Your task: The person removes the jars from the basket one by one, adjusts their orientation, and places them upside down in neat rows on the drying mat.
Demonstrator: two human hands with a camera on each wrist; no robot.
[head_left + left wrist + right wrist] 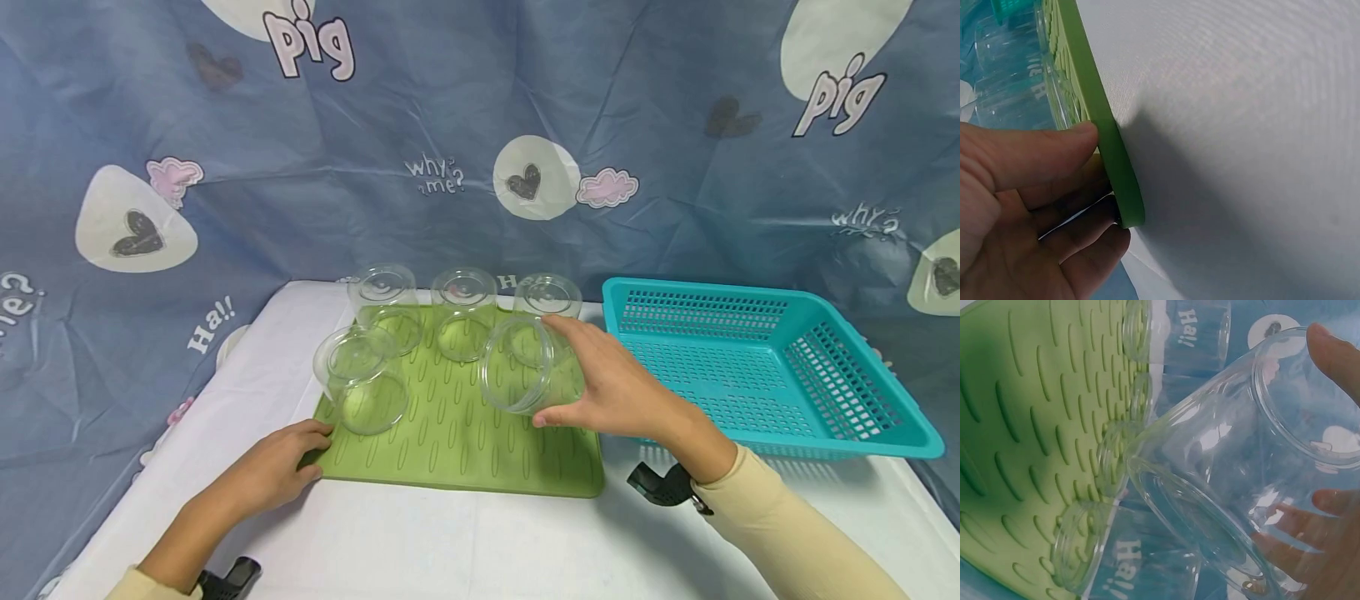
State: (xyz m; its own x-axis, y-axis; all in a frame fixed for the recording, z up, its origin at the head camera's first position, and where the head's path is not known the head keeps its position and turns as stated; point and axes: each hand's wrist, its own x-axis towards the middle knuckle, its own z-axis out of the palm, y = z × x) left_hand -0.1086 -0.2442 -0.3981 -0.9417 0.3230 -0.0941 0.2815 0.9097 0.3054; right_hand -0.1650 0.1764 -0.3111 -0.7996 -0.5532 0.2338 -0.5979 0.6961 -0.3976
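My right hand (611, 379) grips a clear plastic cup (1222, 444), thumb and fingers spread around its wall. The cup is tipped on its side above the right part of a green ribbed mat (450, 442), with one round end facing left in the head view. At the mat's front left corner, my left hand (273, 467) touches the edge with thumb and fingers, and no cup is in it. Closest to that hand on the mat is another clear cup (371, 404). Three more stand along the back edge: a left one (384, 308), a middle one (463, 312) and a right one (551, 292), partly behind the held cup.
A turquoise perforated basket (832, 446) stands right of the mat, close to my right forearm. White cloth (420, 550) covers the table, and a blue printed curtain (450, 100) hangs right behind it.
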